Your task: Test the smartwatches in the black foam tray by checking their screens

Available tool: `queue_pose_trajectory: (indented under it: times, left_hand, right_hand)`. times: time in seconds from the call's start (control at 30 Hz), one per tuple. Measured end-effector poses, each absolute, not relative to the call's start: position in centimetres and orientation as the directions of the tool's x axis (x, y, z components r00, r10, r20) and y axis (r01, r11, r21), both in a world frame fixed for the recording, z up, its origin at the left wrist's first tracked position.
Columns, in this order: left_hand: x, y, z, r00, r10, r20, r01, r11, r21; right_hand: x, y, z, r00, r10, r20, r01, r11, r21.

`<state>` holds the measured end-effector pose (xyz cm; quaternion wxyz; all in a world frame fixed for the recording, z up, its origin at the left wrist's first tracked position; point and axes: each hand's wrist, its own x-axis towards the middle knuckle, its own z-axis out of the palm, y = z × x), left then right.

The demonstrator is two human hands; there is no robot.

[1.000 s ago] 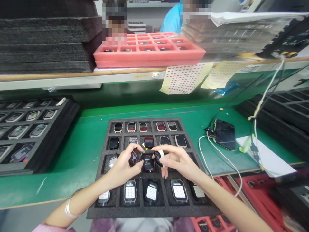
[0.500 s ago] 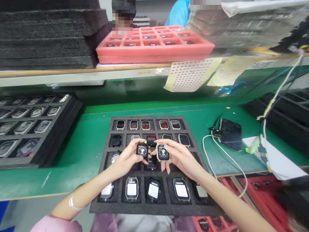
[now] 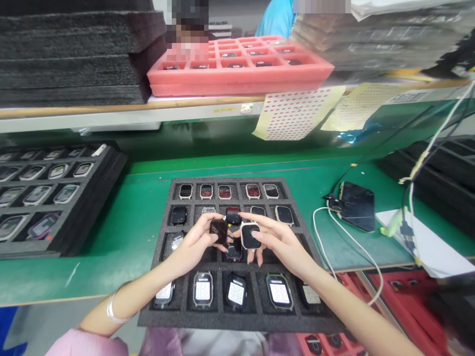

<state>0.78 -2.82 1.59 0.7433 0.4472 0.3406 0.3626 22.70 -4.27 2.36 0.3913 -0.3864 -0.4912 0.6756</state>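
Note:
A black foam tray (image 3: pixel 166 217) with a grid of pockets lies on the green bench and holds several smartwatch bodies. My left hand (image 3: pixel 195 244) pinches a dark watch body (image 3: pixel 218 230) above the tray's middle row, screen dark. Beside it, my right hand (image 3: pixel 278 242) grips a white-rimmed watch body (image 3: pixel 249 235), thumb resting on its dark screen. The two watch bodies are side by side, almost touching. Watches in the front row (image 3: pixel 236 291) show lit white screens.
A second black tray of watches (image 3: pixel 44 193) sits at the left. A phone (image 3: pixel 356 200) with white cable (image 3: pixel 334 237) lies at the right beside white paper (image 3: pixel 419 237). A pink foam tray (image 3: pixel 237 69) and stacked black foam (image 3: pixel 74 49) stand on the shelf; people sit beyond.
Both hands turned their watch bodies face up and raised them slightly. The screens were lit half a second ago and are dark now; my right thumb has moved onto its screen.

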Motion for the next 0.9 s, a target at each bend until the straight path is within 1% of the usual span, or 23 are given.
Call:
queue_pose_trajectory:
  times: [0.13, 0.23, 0.33, 0.43, 0.57, 0.7, 0.9]
  left_hand:
    - [0.77, -2.81, 1.72, 0.520, 0.836, -0.176, -0.215, 0.327, 0.920]
    - [0.82, -2.72, 1.53, 0.522, 0.839, -0.155, -0.170, 0.280, 0.945]
    - [0.75, -2.64, 1.06, 0.491, 0.865, -0.108, -0.067, 0.161, 0.985]
    - [0.51, -2.64, 0.85, 0.453, 0.889, -0.061, 0.053, 0.042, 0.998]
    - [0.21, -2.79, 1.23, 0.483, 0.875, -0.020, 0.158, -0.065, 0.985]
    - [0.20, -2.89, 1.44, 0.489, 0.872, -0.013, 0.158, -0.074, 0.985]
    - [0.23, -2.90, 1.15, 0.452, 0.892, 0.023, 0.113, -0.083, 0.990]
  right_hand:
    - [22.67, -4.28, 2.51, -0.402, 0.907, -0.129, -0.146, -0.203, -0.968]
    - [22.56, -4.36, 2.66, -0.399, 0.910, -0.115, -0.137, -0.183, -0.973]
    - [22.44, -4.37, 2.76, -0.423, 0.902, -0.087, -0.171, -0.173, -0.970]
    - [22.43, -4.28, 2.69, -0.460, 0.887, -0.047, -0.222, -0.166, -0.961]
    - [22.58, -4.26, 2.56, -0.484, 0.875, -0.016, -0.209, -0.133, -0.969]
    - [22.69, -4.43, 2.81, -0.517, 0.854, -0.050, -0.158, -0.153, -0.976]
    - [22.78, -4.49, 3.22, -0.507, 0.862, -0.019, -0.233, -0.158, -0.960]
